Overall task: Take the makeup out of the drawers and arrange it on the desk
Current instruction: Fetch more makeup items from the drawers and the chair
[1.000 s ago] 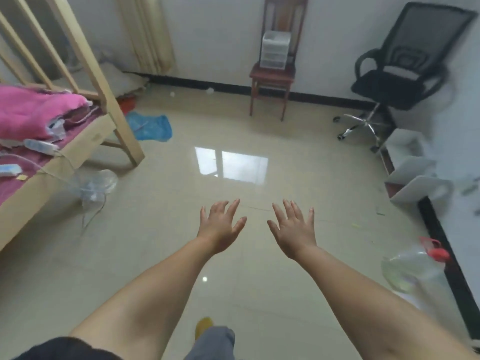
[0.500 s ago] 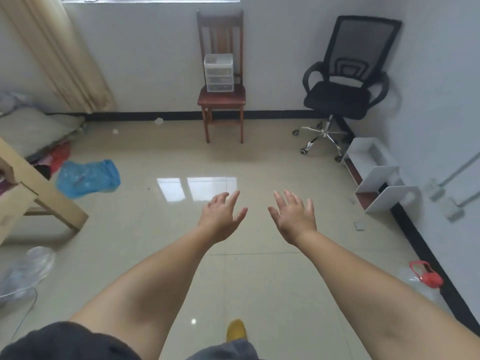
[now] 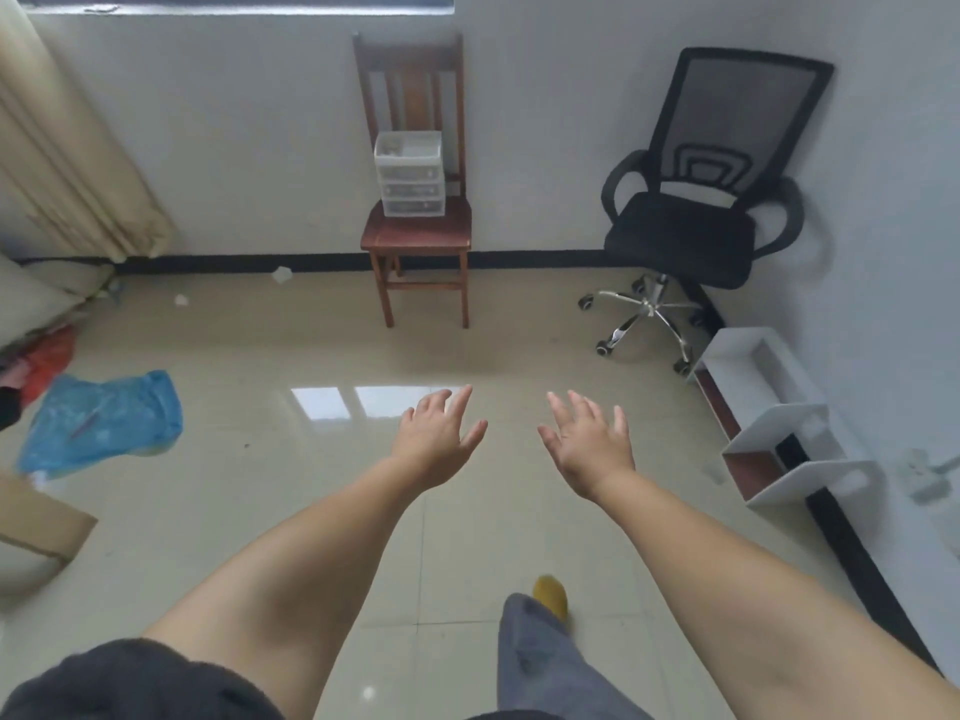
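Both hands, left (image 3: 439, 439) and right (image 3: 587, 444), stay outstretched, fingers spread, grasping nothing. The view has swung off the bed; the drawer unit (image 3: 409, 174) on the wooden chair (image 3: 415, 236) now sits closer, dead ahead, so the approach is underway.

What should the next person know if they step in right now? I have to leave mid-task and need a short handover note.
Left hand: open, held out in the air, holding nothing.
Right hand: open, held out in the air, holding nothing.
The clear drawer unit stands on the seat of the wooden chair by the far wall, drawers pushed in, some way ahead of the hands.
Done: nothing visibly taken out.
Left: reach the drawers, take out the makeup, arrange it on the desk. No desk is in view.
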The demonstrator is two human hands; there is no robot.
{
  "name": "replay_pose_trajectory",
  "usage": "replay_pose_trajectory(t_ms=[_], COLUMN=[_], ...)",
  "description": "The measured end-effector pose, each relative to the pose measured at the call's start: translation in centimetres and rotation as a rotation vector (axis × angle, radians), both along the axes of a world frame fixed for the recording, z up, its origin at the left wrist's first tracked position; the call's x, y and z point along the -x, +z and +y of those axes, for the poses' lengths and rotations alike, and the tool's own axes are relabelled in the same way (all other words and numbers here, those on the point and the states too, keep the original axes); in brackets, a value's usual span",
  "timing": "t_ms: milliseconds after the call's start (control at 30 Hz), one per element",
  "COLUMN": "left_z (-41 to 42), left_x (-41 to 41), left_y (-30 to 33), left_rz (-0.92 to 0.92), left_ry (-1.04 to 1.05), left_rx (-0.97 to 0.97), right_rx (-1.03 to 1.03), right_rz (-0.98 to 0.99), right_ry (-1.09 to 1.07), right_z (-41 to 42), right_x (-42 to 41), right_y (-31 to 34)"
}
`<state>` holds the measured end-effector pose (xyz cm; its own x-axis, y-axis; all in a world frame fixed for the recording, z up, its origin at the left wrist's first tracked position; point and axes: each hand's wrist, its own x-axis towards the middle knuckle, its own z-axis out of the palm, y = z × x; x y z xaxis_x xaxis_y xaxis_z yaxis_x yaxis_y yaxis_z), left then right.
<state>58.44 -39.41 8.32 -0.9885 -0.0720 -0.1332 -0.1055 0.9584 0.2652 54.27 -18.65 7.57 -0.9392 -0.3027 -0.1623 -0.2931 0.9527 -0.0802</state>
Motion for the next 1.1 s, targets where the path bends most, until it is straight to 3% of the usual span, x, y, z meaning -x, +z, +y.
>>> replay_pose_trajectory(t_ms=[367,667,1100], left_z=[-0.5,-11.4,-25.8], left_x=[21.0,37.9,62.9], left_y=[-0.6,-2.5,-2.1], left_rz=[-0.056,-0.058,-0.094], left_ry=[0.127,0.206,0.157], left_rx=[0.018,0.056,0.121], right_rx=[-0.041,-0.043,-0.052], right_rz=[-0.095,-0.096,-0.137], right_ry=[0.158,0.234,0.212], right_z=[-1.9,-12.4,-27.3], right_x=[23.9,42.4,67.1], right_y=[-1.1,-2.5,-1.8])
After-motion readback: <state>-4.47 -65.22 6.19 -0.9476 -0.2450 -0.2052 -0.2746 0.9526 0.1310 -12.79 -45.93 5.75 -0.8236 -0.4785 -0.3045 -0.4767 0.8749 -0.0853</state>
